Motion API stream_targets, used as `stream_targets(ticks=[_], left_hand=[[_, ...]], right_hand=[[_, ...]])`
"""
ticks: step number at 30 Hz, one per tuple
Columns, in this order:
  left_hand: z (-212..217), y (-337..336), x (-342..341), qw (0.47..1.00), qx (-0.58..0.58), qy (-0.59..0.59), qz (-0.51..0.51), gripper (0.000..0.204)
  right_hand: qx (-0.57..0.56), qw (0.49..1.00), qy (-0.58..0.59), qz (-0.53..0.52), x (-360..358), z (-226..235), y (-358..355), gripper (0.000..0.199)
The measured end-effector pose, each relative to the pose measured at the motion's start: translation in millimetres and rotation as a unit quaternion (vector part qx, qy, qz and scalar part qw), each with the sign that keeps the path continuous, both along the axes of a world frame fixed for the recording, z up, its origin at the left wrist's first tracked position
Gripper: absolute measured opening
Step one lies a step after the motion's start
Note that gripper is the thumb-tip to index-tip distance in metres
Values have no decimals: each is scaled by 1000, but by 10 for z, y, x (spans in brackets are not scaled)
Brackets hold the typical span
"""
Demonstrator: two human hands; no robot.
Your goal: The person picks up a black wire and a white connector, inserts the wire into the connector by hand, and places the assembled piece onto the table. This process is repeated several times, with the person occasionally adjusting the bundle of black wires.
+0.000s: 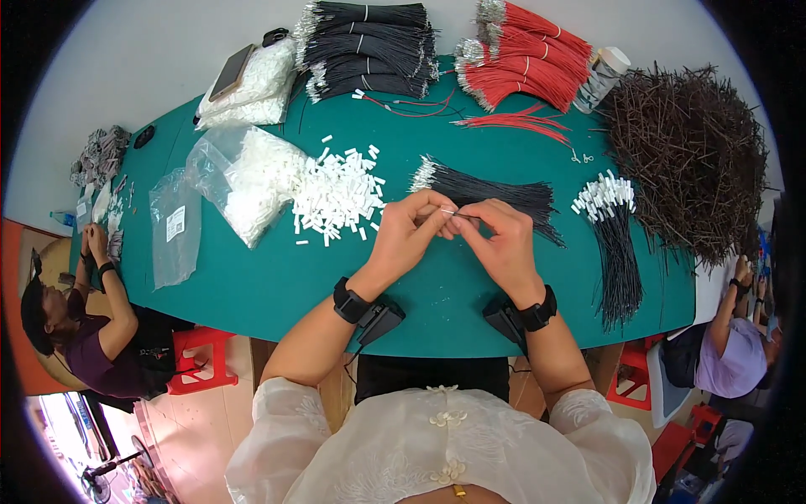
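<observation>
While both hands meet over the green table, the left hand and right hand pinching one thin black wire between closed fingertips, keeping its bare end steady and level probably matters most.

Teal table. White connector pile at its middle; black wire bundles and red wire bundles at far edge; dark brown wire heap right.
</observation>
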State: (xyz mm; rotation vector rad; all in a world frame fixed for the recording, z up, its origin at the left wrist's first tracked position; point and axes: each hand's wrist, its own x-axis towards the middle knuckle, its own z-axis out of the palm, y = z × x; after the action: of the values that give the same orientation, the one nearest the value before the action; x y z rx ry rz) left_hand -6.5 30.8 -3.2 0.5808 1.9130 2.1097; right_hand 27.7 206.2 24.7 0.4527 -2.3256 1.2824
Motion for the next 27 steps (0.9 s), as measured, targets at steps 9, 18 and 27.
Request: stream_targets(ticks=[9, 18, 27], left_hand=[[-20, 20, -18, 1000, 25, -17, 6, 15], [-21, 62, -7, 999, 46, -22, 19, 14], [-89, 26, -28, 997, 61, -31, -44, 12]], right_hand=[[-1, 1000, -23, 8, 11, -4, 10, 13], [2, 1000, -8, 6, 15, 3, 18, 21], [-2, 1000, -24, 9, 22, 24, 5, 20]])
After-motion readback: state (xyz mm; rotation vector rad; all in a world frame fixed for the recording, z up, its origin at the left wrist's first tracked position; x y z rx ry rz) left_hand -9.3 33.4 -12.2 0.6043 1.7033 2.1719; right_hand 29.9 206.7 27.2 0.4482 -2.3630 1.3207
